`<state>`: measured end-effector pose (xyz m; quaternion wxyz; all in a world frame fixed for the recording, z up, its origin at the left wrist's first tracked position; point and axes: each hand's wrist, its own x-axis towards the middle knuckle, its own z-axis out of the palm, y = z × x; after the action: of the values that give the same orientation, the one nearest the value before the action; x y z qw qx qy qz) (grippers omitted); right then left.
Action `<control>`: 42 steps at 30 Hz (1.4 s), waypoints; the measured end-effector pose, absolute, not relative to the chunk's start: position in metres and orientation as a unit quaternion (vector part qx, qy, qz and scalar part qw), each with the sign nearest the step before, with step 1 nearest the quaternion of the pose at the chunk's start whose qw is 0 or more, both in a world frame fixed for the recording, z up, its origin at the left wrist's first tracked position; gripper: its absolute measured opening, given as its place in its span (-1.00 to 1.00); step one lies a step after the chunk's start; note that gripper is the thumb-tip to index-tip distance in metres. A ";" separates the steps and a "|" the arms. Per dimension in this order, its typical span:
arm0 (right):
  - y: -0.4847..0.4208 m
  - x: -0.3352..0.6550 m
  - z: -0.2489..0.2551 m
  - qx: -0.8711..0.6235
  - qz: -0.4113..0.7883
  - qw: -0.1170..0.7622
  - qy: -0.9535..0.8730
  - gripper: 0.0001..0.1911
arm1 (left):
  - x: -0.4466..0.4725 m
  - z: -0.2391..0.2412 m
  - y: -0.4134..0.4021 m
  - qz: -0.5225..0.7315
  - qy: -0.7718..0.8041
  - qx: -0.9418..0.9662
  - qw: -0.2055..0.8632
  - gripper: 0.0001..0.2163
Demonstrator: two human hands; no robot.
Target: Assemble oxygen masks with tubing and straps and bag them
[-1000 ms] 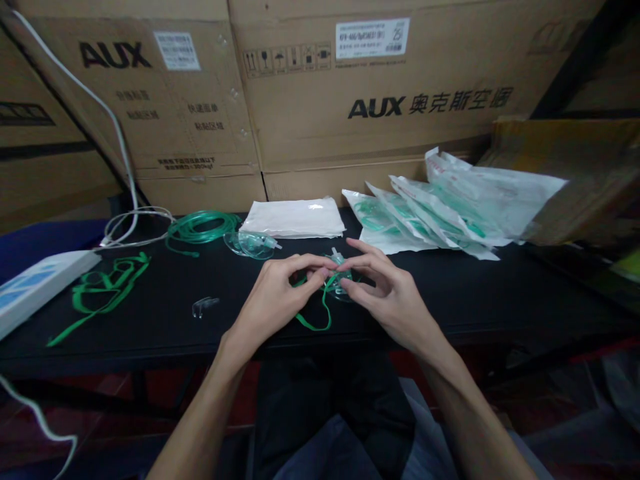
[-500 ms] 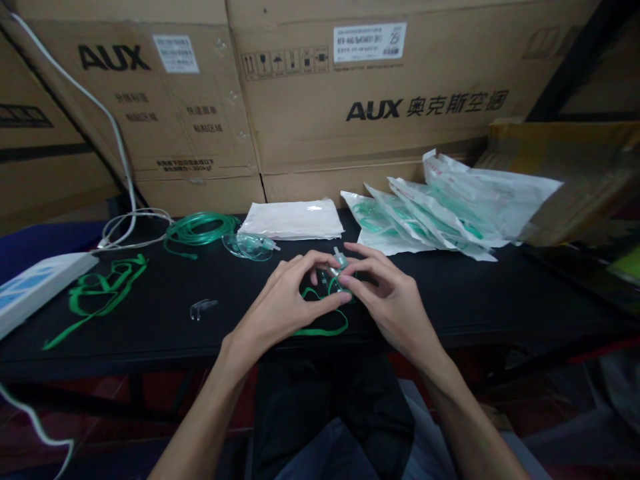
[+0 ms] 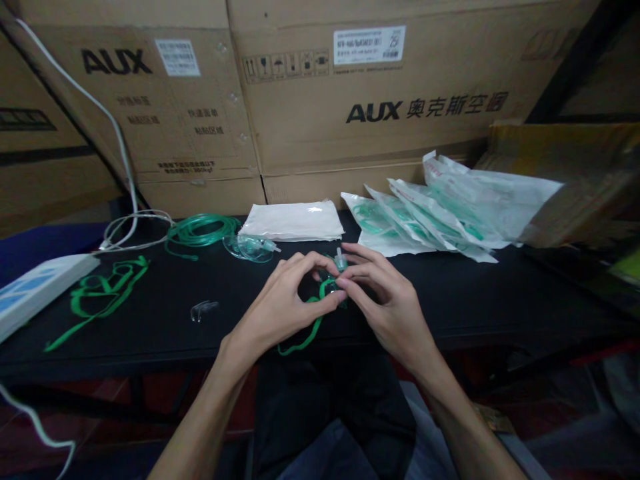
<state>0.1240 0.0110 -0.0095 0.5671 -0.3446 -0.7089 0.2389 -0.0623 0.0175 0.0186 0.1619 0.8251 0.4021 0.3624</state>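
So the right hand point(image 3: 387, 290) has its fingertips pinched narrow on a green strap point(image 3: 317, 327); left hand point(image 3: 285, 293) curls around it, can't tell if it's gripping. Clear mask point(image 3: 341, 262) sits between them, over the counter point(image 3: 480, 300). Second mask point(image 3: 247, 248)'s at 10 o'clock, white packet point(image 3: 291, 221) 11, bags point(image 3: 425, 217) near 2.

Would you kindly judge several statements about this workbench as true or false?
1. The left hand and right hand are at the clear green plastic mask. True.
2. The coiled green tubing lies right of the flat white packet. False: the tubing lies left of the packet.
3. A tangled green strap lies beside the long white block. True.
4. The small clear plastic piece rests on the packet. False: that piece lies on the black tabletop.
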 end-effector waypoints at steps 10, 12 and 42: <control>0.009 0.125 -0.010 -0.335 0.219 0.577 -0.712 -0.91 | -0.062 0.023 0.013 0.366 0.418 0.825 0.102 -0.82; 0.009 0.125 -0.009 -0.334 0.211 0.585 -0.708 -0.90 | -0.062 0.023 0.014 0.368 0.421 0.824 0.093 -0.82; 0.008 0.127 -0.005 -0.315 0.407 0.639 -0.572 -0.68 | -0.074 0.030 0.013 0.435 0.396 0.789 0.178 -0.82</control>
<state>0.1274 0.0085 -0.0052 0.6391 -0.3152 -0.5715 0.4068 -0.0740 0.0130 0.0299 0.1782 0.7890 0.3958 0.4348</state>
